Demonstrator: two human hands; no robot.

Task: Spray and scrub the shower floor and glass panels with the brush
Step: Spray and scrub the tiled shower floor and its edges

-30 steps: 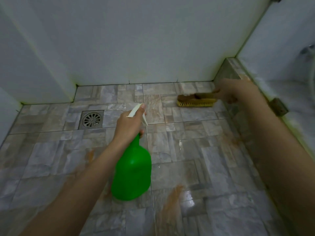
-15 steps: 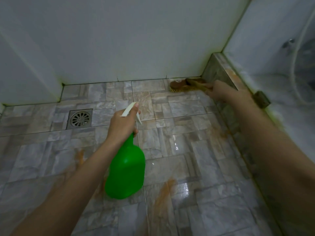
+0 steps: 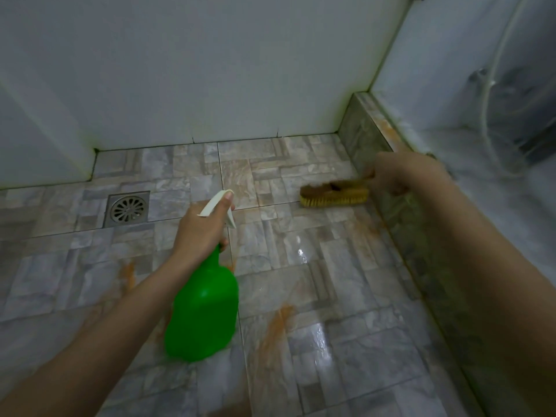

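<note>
The brush, a wooden-backed scrubber with pale yellow bristles, sits bristles-down on the shower floor at the far right, just beside the foot of the low tiled curb and near the back corner. The right hand grips its handle end, fingers curled round the wood, though blur hides exactly how they lie. The left hand is wrapped round the neck of a green spray bottle held above the middle of the floor, its body hanging down towards the camera; the thumb tip lies along the top of the white spray head, which points towards the back wall, and the other fingers are curled underneath, mostly out of sight. The bottle's plastic is solid green, so whether it holds liquid, or how much, cannot be told. The grey stone-pattern tiles shine wet in patches near the centre and lower right, and orange-brown smears streak them below the bottle, to its left and along the curb's base. A square metal drain is set in the floor at the left, well apart from the brush. Above the curb rises the glass panel, cloudy, with a pale hose blurred behind it
</note>
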